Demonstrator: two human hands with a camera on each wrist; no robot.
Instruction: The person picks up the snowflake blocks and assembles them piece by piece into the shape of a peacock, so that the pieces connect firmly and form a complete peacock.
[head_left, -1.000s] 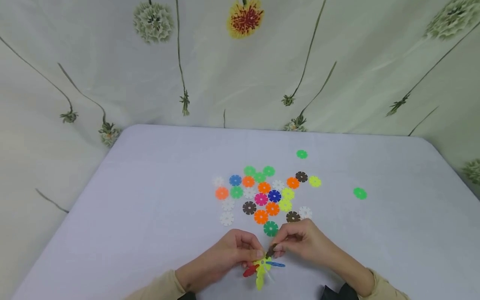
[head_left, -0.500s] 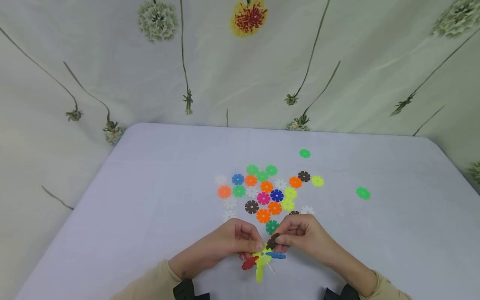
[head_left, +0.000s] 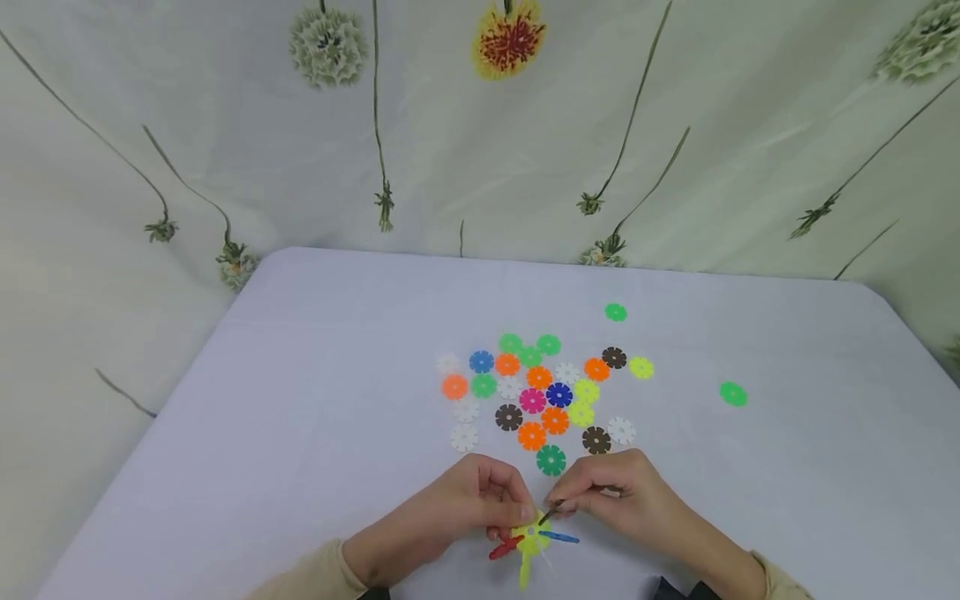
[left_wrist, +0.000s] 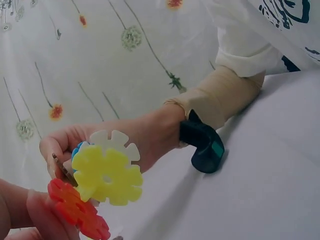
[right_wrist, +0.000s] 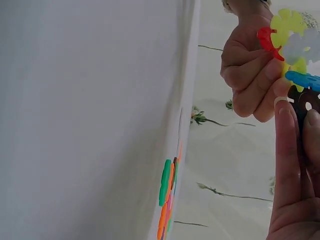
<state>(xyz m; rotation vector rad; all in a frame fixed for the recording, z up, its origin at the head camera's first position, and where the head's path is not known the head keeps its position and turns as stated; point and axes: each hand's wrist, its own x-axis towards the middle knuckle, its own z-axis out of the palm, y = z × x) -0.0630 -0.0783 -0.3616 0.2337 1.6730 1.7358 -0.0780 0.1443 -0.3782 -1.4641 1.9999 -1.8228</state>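
Note:
My left hand [head_left: 472, 512] pinches a yellow notched flower disc [head_left: 531, 531] low over the table's near side. Slotted around it are a red disc [head_left: 506, 547], a blue disc [head_left: 560, 537], another yellow disc [left_wrist: 117, 170] and a whitish one [left_wrist: 131, 150]. Between thumb and fingers, my right hand [head_left: 633, 496] holds a brown disc [right_wrist: 302, 100]. In the head view its edge meets the upper right rim of the central yellow disc. Whether it sits in a slot is hard to tell.
Loose flower discs lie spread beyond the hands, among them a dark green one [head_left: 551, 460], a brown one [head_left: 596, 440] and an orange one [head_left: 532, 436]. Two green discs, one at the far back [head_left: 616, 312], the other out right [head_left: 733, 394], lie apart. A flower-print cloth [head_left: 420, 125] hangs behind the white table [head_left: 337, 333].
The brown disc has turned in my right fingers from showing its face to edge-on, against the yellow disc. Both hands dipped slightly lower in view; the left keeps its hold.

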